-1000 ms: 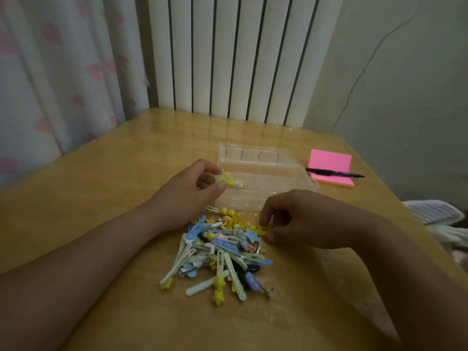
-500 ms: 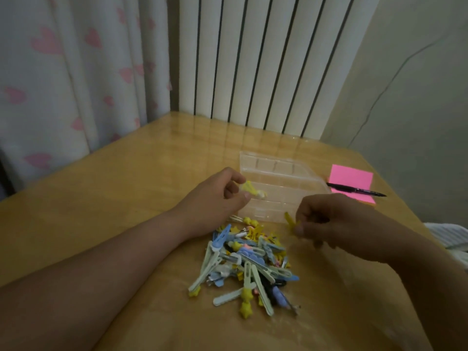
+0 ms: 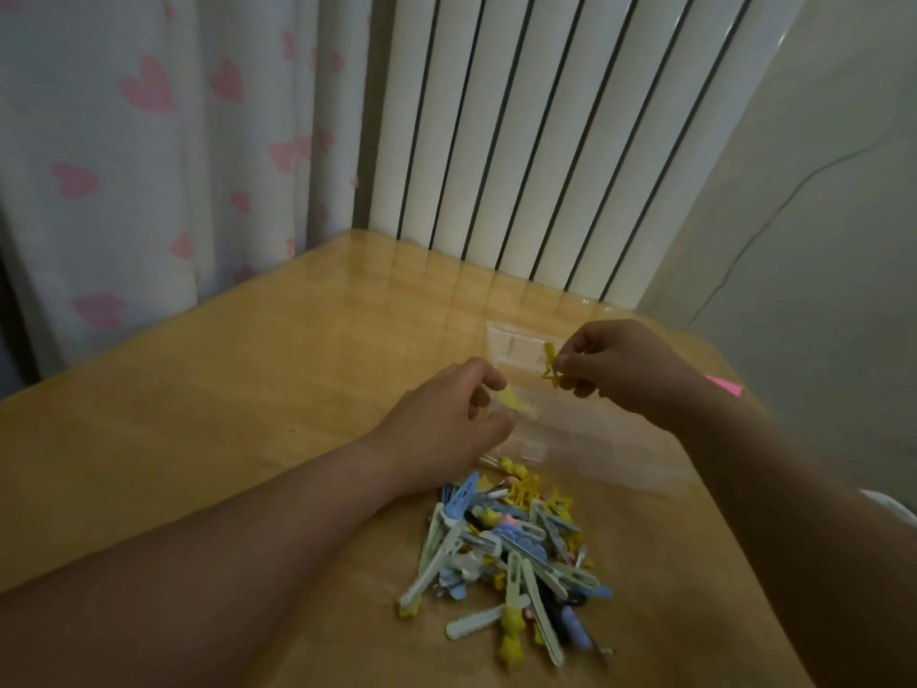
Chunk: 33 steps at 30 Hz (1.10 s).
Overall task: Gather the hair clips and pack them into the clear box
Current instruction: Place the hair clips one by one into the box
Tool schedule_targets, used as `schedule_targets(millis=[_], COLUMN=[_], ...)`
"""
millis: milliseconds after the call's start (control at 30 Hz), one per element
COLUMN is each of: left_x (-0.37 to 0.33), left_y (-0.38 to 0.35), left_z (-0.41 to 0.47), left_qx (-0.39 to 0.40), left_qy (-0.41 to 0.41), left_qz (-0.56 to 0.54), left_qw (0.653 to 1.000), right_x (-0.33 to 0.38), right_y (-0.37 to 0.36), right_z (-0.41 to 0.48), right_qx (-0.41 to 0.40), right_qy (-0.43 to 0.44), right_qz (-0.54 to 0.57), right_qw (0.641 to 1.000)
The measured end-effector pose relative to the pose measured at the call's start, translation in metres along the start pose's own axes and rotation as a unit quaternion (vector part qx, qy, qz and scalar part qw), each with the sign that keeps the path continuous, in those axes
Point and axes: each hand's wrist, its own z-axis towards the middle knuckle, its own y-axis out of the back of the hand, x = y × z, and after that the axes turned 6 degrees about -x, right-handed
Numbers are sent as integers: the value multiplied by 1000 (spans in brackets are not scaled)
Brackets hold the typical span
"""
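A heap of pastel hair clips (image 3: 511, 553) in yellow, blue and pale green lies on the wooden table, near me. Behind it stands the clear box (image 3: 585, 439), open on top and hard to make out. My left hand (image 3: 446, 414) pinches a pale yellow clip (image 3: 511, 402) at the box's left edge. Over the far part of the box, my right hand (image 3: 625, 365) pinches a darker yellow star-tipped clip (image 3: 551, 367) that hangs down from the fingertips.
A corner of a pink sticky pad (image 3: 724, 386) shows past my right wrist. A white radiator (image 3: 546, 141) and a heart-print curtain (image 3: 149, 166) stand behind the table (image 3: 223, 389). The table's right edge runs close to my right forearm.
My right hand has lifted a yellow clip off the heap and carried it up and away over the box. My left hand keeps its clip at the box's edge. The camera tilted up.
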Motion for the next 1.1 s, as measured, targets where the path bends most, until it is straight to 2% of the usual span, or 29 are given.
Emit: schedule_targets(millis=[233, 367, 567, 700, 933, 1000, 1100], left_x=[1, 2, 4, 4, 3, 2, 0], left_y=[-1, -2, -3, -2, -1, 0, 0], left_z=[1, 2, 2, 2, 0, 0, 0], left_qx=[-1, -4, -9, -9, -6, -5, -6], left_qy=[-3, -6, -10, -10, -13, -12, -12], left_qz=[-1, -2, 2, 3, 5, 3, 1], left_qw=[1000, 1000, 1000, 1000, 1000, 1000, 1000], right_x=[-7, -7, -10, -19, -24, -21, -19], right_y=[-24, -34, -45, -49, -14, -5, 5], right_z=[17, 20, 22, 20, -30, -54, -84], right_qx=[8, 11, -6, -62, -191, -192, -114], right_qy=[-82, -87, -58, -29, 47, 75, 104], right_qz=[-1, -13, -52, -100, 17, 47, 81], right_qw=[997, 996, 997, 993, 980, 977, 985])
